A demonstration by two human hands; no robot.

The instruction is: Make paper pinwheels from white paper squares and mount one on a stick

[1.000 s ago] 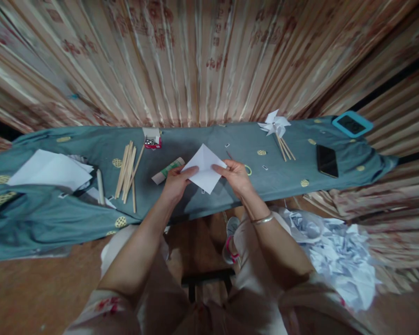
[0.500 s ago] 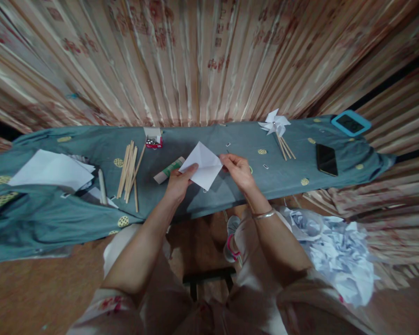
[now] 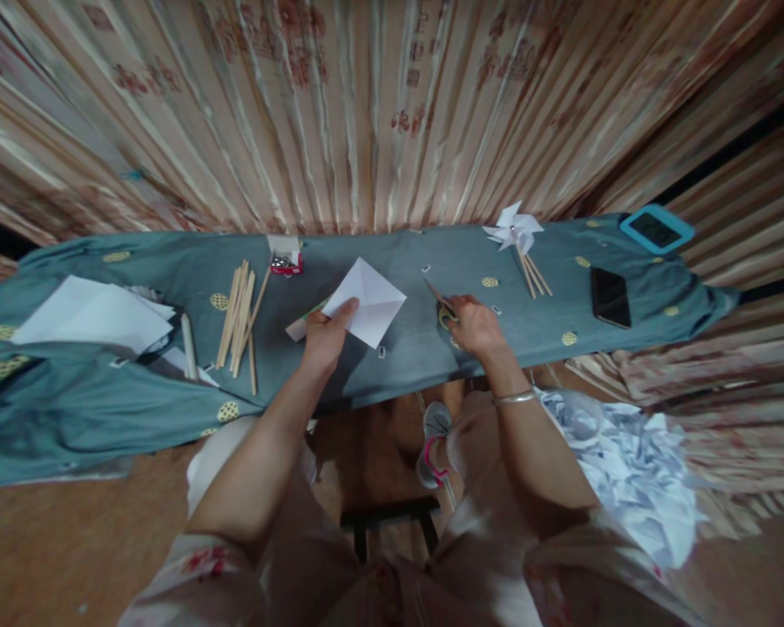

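My left hand (image 3: 325, 338) pinches creased white paper (image 3: 374, 305); my right hand (image 3: 476, 326) touches scissors (image 3: 442, 301), whether gripped I cannot tell

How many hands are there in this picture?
2. The left hand holds the creased white paper square near the middle; the right hand is farther right, at the handles of the scissors. Neither is hidden.
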